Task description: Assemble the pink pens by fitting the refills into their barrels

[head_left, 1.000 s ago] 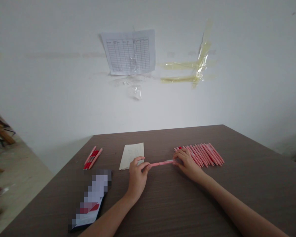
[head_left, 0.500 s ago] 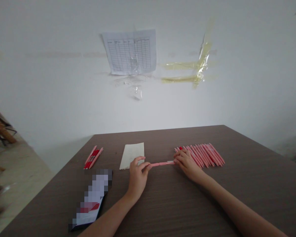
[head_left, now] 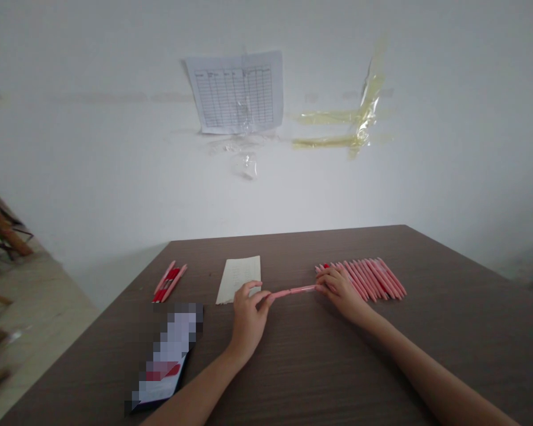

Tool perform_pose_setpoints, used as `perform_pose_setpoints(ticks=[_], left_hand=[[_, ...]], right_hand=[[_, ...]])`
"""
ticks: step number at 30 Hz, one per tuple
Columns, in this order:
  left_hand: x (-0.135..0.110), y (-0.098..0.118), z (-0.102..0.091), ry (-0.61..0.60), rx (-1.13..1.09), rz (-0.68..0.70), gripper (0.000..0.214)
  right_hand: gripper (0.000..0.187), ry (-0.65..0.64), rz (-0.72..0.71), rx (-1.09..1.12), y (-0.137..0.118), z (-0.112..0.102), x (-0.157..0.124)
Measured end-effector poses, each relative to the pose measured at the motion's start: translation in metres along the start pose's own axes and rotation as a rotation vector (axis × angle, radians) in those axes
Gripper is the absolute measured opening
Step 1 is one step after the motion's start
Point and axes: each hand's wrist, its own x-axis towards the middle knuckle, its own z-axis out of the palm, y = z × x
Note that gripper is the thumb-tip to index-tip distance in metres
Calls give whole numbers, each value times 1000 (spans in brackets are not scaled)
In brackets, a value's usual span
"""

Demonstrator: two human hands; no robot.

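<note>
Between my two hands a slim pink pen (head_left: 302, 289) is held crosswise above the table. My left hand (head_left: 250, 318) pinches its left end between thumb and fingertips. My right hand (head_left: 343, 296) closes its fingers around the other end, which they hide. A slight break in line shows along the barrel, with a clearer, shinier section on the right. Just behind my right hand lies a row of several pink pens (head_left: 373, 278), side by side, partly covered by that hand. A cream paper pad (head_left: 235, 275) with faint writing lies behind my left hand.
Several pink and red pens (head_left: 169, 284) lie at the table's left. A phone (head_left: 166, 358), its screen blurred out, rests beside my left forearm. The brown table (head_left: 302, 367) meets a white wall bearing a taped printed sheet (head_left: 237, 94) and yellowish tape (head_left: 362, 127).
The pen's right end has tipped slightly upward, and my right hand's fingers have shifted a little on it. My left hand keeps its pinch. The other things stay where they were.
</note>
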Motion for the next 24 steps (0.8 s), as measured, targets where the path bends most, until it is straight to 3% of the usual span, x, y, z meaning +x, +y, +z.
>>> perform_pose_setpoints(ticks=[24], left_hand=[[-1, -3, -1, 68, 133, -2, 19]], right_hand=[[23, 130, 68, -171, 37, -10, 3]])
